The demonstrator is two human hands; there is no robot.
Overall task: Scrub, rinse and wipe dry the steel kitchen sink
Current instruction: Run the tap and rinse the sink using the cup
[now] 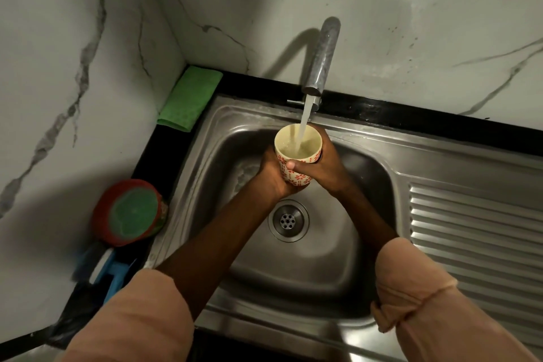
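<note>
Here both hands grasp a cup [296, 153] with a red flower pattern over the steel sink [293, 261]; the left hand [271, 178] cups it from below and the side, the right hand [318, 163] wraps round it with the thumb across its front; water from the tap [321, 59] runs into its open mouth, above and behind the drain [288, 220]; a folded green cloth [189, 98] lies in the counter's back corner, and a round red-rimmed green scrubber [132, 211] sits left of the basin.

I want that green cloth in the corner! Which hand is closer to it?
Left. The left hand grips the cup on the side facing the green cloth; the right hand grips its far side.
</note>
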